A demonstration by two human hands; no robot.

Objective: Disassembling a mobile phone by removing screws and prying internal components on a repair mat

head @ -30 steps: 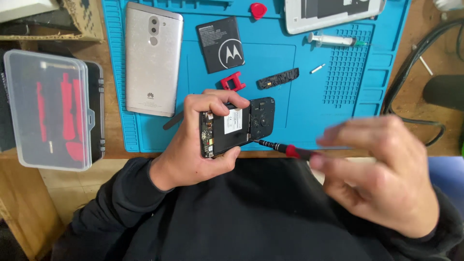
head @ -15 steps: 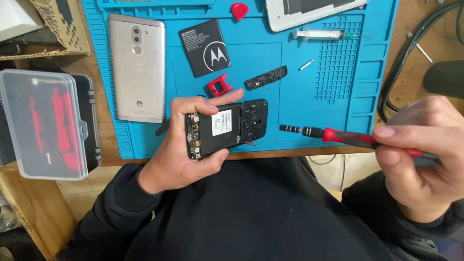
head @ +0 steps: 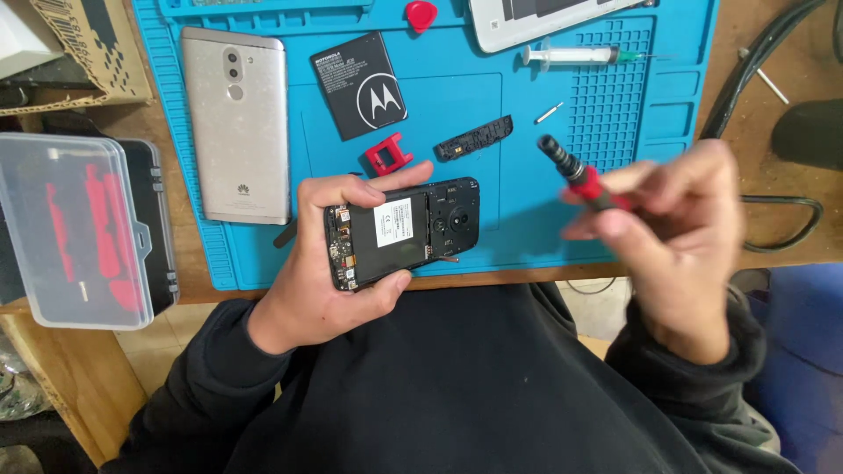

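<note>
Risk lay mostly in the opened phone (head: 404, 230), which the left hand (head: 338, 263) clamped by its edges above the near rim of the blue mat (head: 527, 228), partly over the person's lap. If that grip loosened, I judged the phone could fall off the table side, and any loose screw with it. The right hand (head: 672, 233) was closed around a red-collared screwdriver (head: 575, 171), held up well apart from the phone, its tip pointing away; the hand looked blurred. A careless return could scratch the bare circuit board. A small metal pin (head: 549, 112) on the mat could roll away.
</note>
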